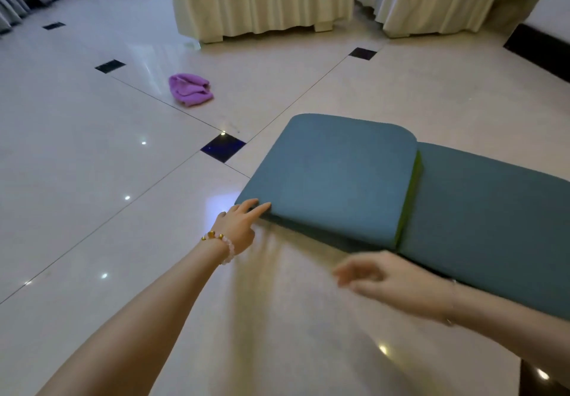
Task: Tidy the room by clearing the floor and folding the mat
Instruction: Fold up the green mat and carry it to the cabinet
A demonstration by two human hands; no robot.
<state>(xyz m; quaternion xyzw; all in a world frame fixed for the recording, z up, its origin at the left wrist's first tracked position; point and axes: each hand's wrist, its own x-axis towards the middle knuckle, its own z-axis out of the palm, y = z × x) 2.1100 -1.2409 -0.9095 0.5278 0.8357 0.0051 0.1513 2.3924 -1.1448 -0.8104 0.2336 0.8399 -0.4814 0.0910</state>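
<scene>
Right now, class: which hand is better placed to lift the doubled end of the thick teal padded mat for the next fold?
Left, probably: the left hand touches the folded corner of the thick teal padded mat with straight fingers; the right hand, blurred, hovers beside its edge.

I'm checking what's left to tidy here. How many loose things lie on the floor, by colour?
Blue: 1, the mat, partly folded, with the left hand touching its near corner.
Purple: 1, the crumpled cloth.
Total: 2.
</scene>
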